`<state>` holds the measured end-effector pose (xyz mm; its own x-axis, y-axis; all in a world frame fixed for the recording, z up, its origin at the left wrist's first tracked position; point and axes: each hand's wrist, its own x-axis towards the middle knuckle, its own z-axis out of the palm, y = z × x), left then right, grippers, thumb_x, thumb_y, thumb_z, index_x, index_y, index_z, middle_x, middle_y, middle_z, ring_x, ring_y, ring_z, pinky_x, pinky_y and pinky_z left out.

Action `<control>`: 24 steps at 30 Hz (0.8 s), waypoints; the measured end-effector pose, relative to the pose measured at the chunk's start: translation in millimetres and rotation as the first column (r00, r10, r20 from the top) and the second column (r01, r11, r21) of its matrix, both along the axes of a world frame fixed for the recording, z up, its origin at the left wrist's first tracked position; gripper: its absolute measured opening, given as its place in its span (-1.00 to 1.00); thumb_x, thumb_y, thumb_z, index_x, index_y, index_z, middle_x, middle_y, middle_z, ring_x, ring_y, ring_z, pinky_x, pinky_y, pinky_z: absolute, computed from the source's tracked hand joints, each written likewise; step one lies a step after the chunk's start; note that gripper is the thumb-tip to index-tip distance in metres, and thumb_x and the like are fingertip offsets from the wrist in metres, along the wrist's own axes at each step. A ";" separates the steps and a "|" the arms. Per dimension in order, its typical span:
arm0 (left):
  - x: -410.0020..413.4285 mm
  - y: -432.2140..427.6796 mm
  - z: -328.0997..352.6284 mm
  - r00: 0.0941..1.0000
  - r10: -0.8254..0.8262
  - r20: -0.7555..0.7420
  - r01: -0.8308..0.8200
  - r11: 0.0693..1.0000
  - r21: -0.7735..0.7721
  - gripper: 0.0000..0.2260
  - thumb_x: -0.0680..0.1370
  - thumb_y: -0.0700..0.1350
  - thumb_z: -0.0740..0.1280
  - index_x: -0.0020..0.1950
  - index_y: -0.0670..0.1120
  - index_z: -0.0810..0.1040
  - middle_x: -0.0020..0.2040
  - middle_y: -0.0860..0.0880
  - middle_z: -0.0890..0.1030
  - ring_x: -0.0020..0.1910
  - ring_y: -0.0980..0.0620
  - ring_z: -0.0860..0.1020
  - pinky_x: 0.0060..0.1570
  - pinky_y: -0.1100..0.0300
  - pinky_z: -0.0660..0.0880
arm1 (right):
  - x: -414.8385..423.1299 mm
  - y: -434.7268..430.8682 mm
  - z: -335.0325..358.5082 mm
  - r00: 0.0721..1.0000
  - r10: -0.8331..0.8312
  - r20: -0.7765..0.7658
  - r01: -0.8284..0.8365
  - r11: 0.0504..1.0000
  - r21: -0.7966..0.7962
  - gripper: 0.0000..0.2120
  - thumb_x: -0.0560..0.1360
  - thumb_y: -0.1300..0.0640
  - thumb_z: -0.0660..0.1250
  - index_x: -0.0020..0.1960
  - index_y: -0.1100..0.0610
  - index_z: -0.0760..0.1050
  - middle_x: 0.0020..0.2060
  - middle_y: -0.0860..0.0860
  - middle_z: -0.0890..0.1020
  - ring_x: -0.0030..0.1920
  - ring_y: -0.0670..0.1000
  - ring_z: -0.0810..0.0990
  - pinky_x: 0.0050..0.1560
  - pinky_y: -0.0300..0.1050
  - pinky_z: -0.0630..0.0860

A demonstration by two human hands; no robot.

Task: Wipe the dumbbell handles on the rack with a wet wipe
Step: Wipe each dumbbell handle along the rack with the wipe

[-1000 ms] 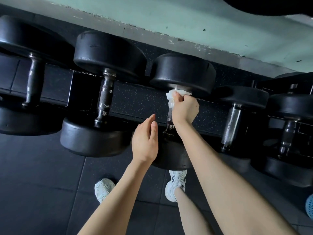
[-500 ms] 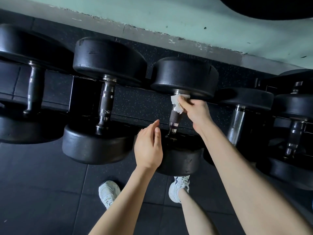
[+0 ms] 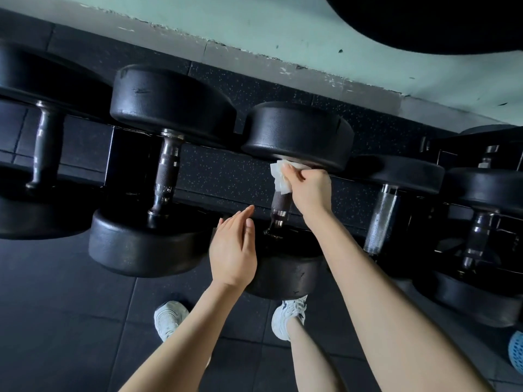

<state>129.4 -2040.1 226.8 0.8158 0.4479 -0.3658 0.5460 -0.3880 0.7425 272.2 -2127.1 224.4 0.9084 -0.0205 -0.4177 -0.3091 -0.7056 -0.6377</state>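
Now, right grip: bare right hand (image 3: 310,188), fingers curled round a crumpled white wet wipe (image 3: 278,176), holding it wrapped on a handle.
Wet wipe: at the far end of the dark knurled metal handle (image 3: 280,205), touching the inner face of the far head; a loose corner sticks out to the left.
Dumbbell: black, round rubber heads, middle dumbbell (image 3: 297,134) in the row, lying across the black metal rack (image 3: 119,159), handle pointing away from the person.
Handle, near half: bare, steel collar visible just beside the near head.
Left grip: bare left hand (image 3: 233,250), open, fingers straight and together, holding nothing; hovers in front of the near head, left of the handle; contact cannot be told.
Neighbours: larger black dumbbell with dark ringed handle (image 3: 165,176) to the left; smaller one with bright chrome handle (image 3: 380,219) to the right.
Floor: dark rubber tiles (image 3: 56,306); two white trainers (image 3: 169,318) below the arms.
Wall: pale green, chipped paint (image 3: 254,29).
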 end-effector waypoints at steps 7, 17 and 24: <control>-0.8 2.7 0.8 1.000 -0.005 0.006 0.005 1.000 -0.015 -0.45 0.54 0.11 -0.08 0.30 -0.10 0.52 0.23 0.00 0.58 0.25 0.03 0.48 0.37 0.26 0.12 | 6.0 -20.4 -18.0 0.914 -0.044 -0.403 0.240 0.860 0.450 -0.78 0.39 -0.06 0.43 -0.24 0.10 0.63 -0.18 -0.03 0.68 -0.06 -0.01 0.63 0.11 -0.14 0.50; -0.4 1.6 3.1 1.000 -0.012 -0.019 0.012 1.000 0.019 -0.49 0.56 0.06 -0.06 0.29 -0.10 0.52 0.23 -0.01 0.58 0.27 0.03 0.48 0.40 0.22 0.11 | -41.4 -1.5 4.0 0.985 0.164 -0.045 -0.170 0.960 -0.220 -0.59 0.55 -0.02 0.26 -0.21 0.33 0.56 -0.30 0.14 0.60 -0.24 0.12 0.54 -0.27 -0.19 0.28; -0.3 2.8 3.9 1.000 0.012 -0.027 -0.013 0.999 -0.042 -0.55 0.57 0.01 -0.02 0.33 -0.08 0.48 0.22 0.00 0.59 0.24 0.03 0.49 0.42 0.16 0.15 | -29.0 -19.7 0.1 0.958 0.234 -0.165 -0.247 0.967 -0.068 -0.53 0.50 -0.03 0.34 -0.49 0.17 0.33 -0.53 0.01 0.35 -0.42 -0.01 0.32 -0.50 -0.27 0.15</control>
<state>129.1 -2037.3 230.7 0.7999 0.4416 -0.4064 0.5707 -0.3497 0.7430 243.2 -2146.8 224.4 0.8157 0.1479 -0.5593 -0.2131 -0.8220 -0.5282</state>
